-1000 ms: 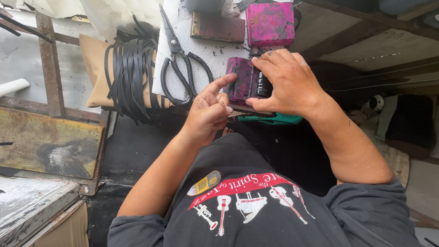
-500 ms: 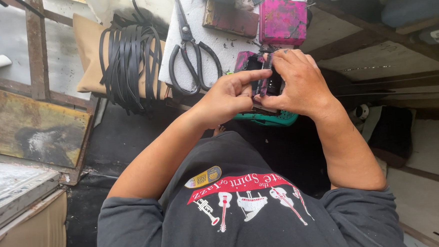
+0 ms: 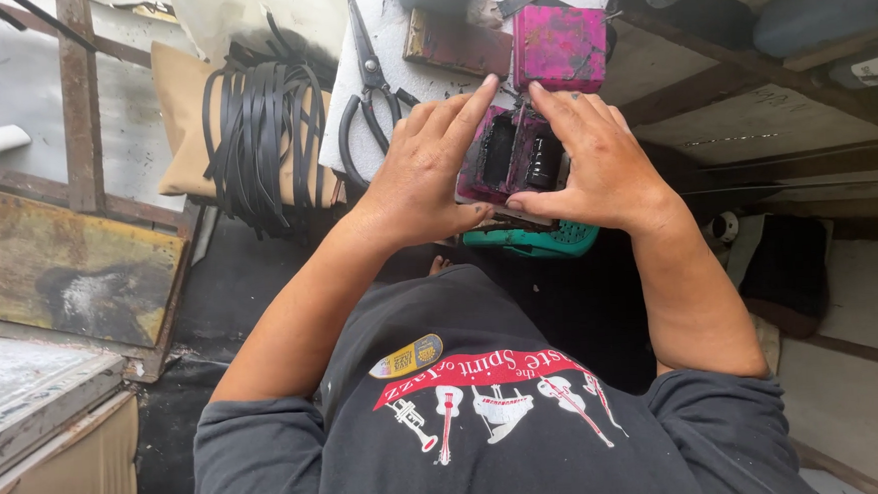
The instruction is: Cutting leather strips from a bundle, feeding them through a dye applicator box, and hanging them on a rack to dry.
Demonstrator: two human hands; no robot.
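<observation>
White worktop (image 3: pixel 388 39), hands (image 3: pixel 425 173) (image 3: pixel 595 159) cupping magenta-stained block (image 3: pixel 514 158)

This looks like a small, rough craft workshop, with a white worktop (image 3: pixel 389 49) smeared in magenta dye as its centre. On it lie large black shears (image 3: pixel 371 90) and a dye-stained block (image 3: pixel 559 45); just left of it hangs a bundle of black straps (image 3: pixel 258 136). Farther left are rusty metal frames (image 3: pixel 79 105) and worn, weathered boards (image 3: pixel 70 276).

Black scissors (image 3: pixel 371 100), coiled black straps (image 3: pixel 259 146), teal basket (image 3: pixel 534 240), magenta-stained block (image 3: pixel 559 48).
</observation>
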